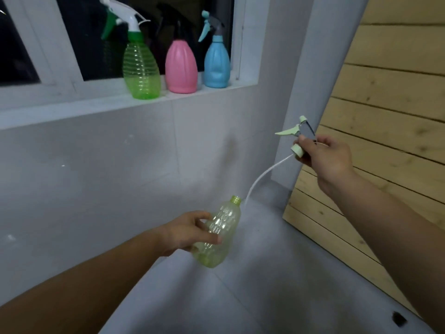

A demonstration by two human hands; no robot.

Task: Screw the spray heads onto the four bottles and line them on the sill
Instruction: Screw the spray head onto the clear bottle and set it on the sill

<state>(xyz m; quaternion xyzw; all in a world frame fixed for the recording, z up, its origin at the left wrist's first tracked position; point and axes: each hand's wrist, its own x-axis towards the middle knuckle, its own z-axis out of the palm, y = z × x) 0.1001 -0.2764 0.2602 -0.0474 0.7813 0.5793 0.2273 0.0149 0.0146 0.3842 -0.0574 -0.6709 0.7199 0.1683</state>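
Observation:
My left hand (192, 231) grips a clear yellow-green bottle (218, 235), tilted with its open neck pointing up and right. Up to the right, my right hand (323, 156) holds a pale green and grey spray head (301, 133). Its white dip tube (262, 175) curves down and its tip hangs just beside the bottle's neck. On the white sill (96, 106) stand three bottles with heads on: a green one (141, 68), a pink one (181, 66) with a black head, and a blue one (216, 63).
A dark window (72, 32) with a white frame rises behind the sill. A light wooden plank panel (385, 104) leans at the right. Grey wall and grey floor (265, 285) fill the rest, with a small dark object (398, 318) on the floor at bottom right.

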